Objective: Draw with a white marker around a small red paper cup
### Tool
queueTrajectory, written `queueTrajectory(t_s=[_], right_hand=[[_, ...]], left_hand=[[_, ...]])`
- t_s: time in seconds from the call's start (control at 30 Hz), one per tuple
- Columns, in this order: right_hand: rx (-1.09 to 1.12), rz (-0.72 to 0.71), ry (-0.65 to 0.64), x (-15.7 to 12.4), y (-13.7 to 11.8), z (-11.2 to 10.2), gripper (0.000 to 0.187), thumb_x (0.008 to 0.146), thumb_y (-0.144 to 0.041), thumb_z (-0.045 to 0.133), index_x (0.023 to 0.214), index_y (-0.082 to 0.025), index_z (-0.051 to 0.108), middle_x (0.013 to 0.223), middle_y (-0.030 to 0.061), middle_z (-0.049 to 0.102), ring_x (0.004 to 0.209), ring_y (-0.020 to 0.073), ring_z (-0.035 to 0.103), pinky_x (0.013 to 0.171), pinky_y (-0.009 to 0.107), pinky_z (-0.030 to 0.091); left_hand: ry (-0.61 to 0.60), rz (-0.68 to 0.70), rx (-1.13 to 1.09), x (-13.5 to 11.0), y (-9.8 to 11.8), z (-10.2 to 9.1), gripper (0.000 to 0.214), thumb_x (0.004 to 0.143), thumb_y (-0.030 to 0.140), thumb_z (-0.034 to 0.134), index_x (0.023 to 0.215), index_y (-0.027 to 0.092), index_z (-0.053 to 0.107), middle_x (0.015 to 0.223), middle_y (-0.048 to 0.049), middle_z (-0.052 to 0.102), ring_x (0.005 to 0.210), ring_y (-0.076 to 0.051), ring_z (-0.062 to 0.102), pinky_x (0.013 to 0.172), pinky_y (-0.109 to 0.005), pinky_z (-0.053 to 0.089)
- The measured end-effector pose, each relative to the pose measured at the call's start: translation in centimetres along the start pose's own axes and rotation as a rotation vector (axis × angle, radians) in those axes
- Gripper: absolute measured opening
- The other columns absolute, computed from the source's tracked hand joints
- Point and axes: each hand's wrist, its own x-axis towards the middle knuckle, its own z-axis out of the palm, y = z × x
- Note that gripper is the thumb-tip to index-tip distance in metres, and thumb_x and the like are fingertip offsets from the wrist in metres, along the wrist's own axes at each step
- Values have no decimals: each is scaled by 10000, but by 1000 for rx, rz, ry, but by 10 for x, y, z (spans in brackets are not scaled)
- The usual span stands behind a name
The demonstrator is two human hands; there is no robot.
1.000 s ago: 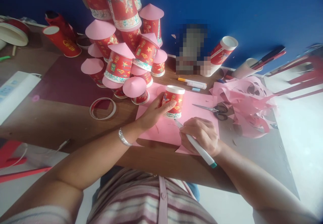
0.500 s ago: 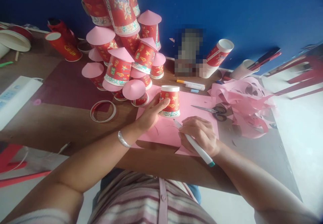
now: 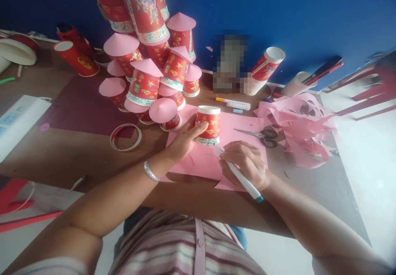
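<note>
Left hand clasps red cup (green leafy pattern along its base); right hand grips white marker, tip by the base. Hands apart, over pink paper.

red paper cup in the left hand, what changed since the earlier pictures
The left hand shifted the red, white-rimmed paper cup slightly left, a little more upright. The white, green-ended marker in the right hand moved slightly up, toward the cup's lower edge. Nothing was grasped or released; the black-handled metal scissors stayed put.

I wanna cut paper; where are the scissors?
In the head view, the scissors lie right of centre, between the held cup and the pink paper scraps.
</note>
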Motion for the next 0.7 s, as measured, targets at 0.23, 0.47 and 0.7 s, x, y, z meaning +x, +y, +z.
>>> queueTrajectory(t_s=[0.23,0.47,0.7], right_hand=[[-20,15,15,1,2,0,211,943,-84,654,1114,-201,617,773,-11,681,644,158,682,590,295,615],[-37,26,-4,1,4,0,201,945,-74,660,1099,-193,611,800,9,696,653,148,686,595,268,610],[-45,44,-9,0,4,1,239,932,-65,664,1109,-215,607,805,-12,699,661,138,685,603,261,607]], left_hand=[[-1,-25,27,-1,0,0,483,886,550,803,1225,225,693,1238,-94,754,1240,-317,673,1064,-461,501],[-4,-44,69,-3,0,0,450,903,556,786,1187,224,676,1189,-80,752,1177,-291,678,1023,-437,505],[-8,-38,78,-2,-1,0,445,907,548,787,1183,221,663,1160,-70,744,1147,-278,676,1001,-423,508]])
